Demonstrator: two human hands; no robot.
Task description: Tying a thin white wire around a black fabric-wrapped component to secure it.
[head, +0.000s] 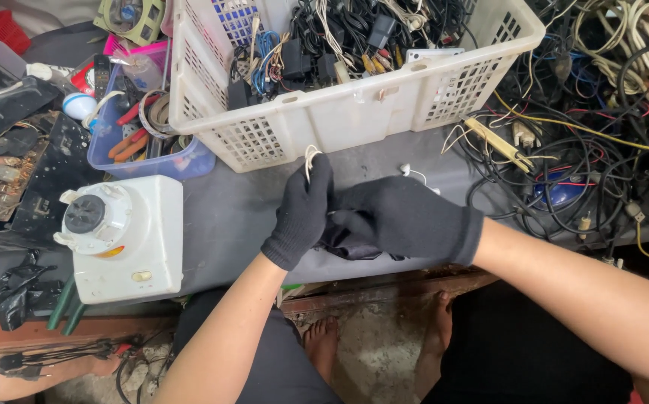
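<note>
Both my hands wear black knit gloves and meet over the grey tabletop (227,217). My left hand (300,213) pinches a thin white cable (311,155) that loops above its fingertips. My right hand (407,221) is closed against the left one, over a dark bundle (347,243) that is mostly hidden under the gloves. A white earbud-like end of the cable (405,170) lies on the table just behind my right hand.
A white plastic basket (339,120) full of cables and chargers stands behind my hands. A heap of tangled wires (586,112) fills the right. A white appliance base (126,239) sits at left, a blue tray of tools (145,161) behind it.
</note>
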